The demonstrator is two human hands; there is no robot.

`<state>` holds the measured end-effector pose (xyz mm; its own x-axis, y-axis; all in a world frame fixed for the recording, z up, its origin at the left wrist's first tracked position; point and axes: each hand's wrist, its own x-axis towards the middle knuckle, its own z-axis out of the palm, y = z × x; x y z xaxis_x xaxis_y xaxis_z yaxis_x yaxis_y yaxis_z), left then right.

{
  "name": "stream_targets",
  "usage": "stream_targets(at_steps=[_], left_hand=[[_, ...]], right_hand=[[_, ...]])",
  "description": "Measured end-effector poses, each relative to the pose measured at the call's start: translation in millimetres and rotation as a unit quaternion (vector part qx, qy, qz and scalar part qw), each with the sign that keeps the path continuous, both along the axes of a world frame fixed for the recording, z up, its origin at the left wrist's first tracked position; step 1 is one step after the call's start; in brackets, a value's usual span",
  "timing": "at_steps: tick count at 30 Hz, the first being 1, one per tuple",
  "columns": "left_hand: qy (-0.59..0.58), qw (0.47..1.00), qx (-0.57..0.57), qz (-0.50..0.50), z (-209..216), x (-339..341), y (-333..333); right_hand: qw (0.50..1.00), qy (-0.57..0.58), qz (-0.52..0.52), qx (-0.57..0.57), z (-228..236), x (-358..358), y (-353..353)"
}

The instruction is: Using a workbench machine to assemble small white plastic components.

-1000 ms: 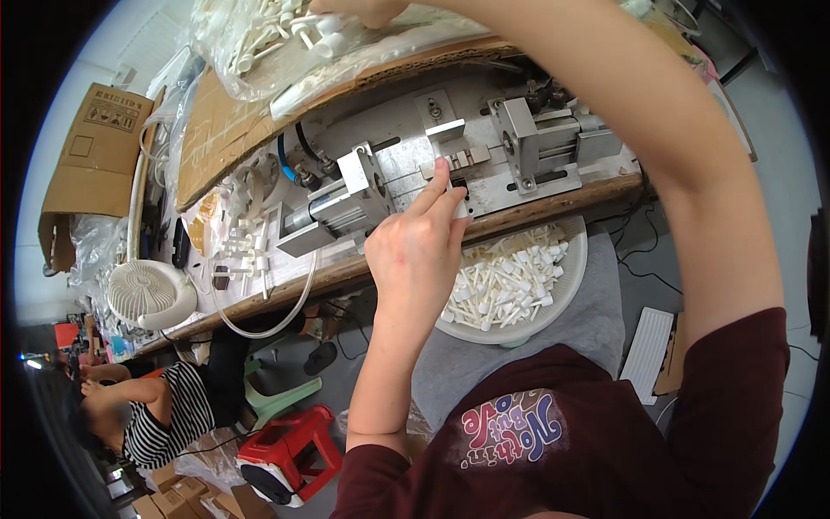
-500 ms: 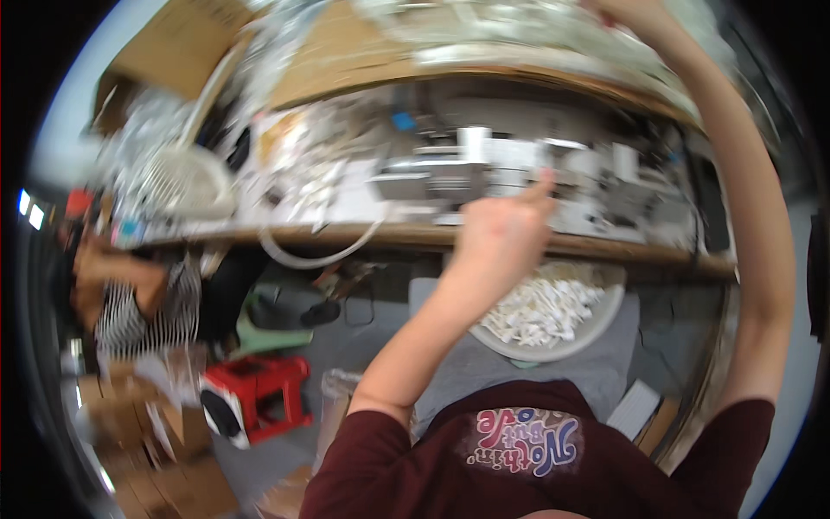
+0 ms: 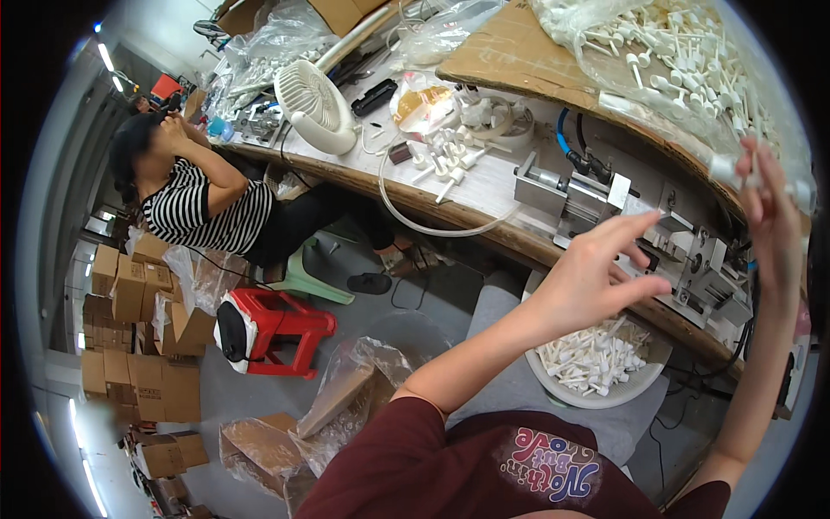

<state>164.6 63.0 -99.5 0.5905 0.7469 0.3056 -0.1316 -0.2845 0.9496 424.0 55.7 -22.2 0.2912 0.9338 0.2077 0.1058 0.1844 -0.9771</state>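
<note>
My left hand (image 3: 605, 268) is open over the metal clamping fixture (image 3: 596, 203), thumb and fingers apart with nothing between them. My right hand (image 3: 768, 203) is raised at the far right, beside the cardboard edge, its fingers slightly blurred. White plastic stemmed caps (image 3: 724, 168) show at its fingers, and it seems to grip them. Close behind it, a clear bag (image 3: 579, 26) holds many more of these caps. Below my left wrist, a pale round basin (image 3: 540, 381) full of similar white pieces rests at my lap.
Loose white pieces (image 3: 451, 160) and a white fan (image 3: 316, 108) stand on the bench, left of the fixture. A pale tube (image 3: 415, 223) loops over the front edge. At left sits a co-worker in a striped shirt (image 3: 207, 212), near a red stool (image 3: 290, 333) and cardboard boxes (image 3: 164, 389).
The view has swung left, bringing the co-worker into fuller sight. My right hand has come down from the upper edge with white pieces at its fingers. The left hand's fingers have spread.
</note>
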Motion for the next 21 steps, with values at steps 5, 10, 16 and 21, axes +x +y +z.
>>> stream_targets(at_steps=[5, 10, 16, 21], left_hand=[[-0.134, 0.966, -0.192, -0.112, 9.8, 3.7, 1.6], [-0.112, 0.959, -0.220, -0.140, 8.6, -6.8, -8.6], [-0.120, 0.958, -0.187, -0.179, 10.7, -14.0, -17.3], [-0.014, 0.986, 0.163, 0.022, 3.0, -13.7, -20.7]], right_hand=[[0.986, 0.103, 0.120, -0.052, -30.2, -42.5, -42.4], [0.974, 0.170, 0.135, -0.062, -46.1, -61.2, -58.9], [0.990, 0.136, -0.002, -0.024, -50.6, -57.2, -77.5], [0.975, 0.220, 0.029, 0.014, -59.9, -48.8, -92.8]])
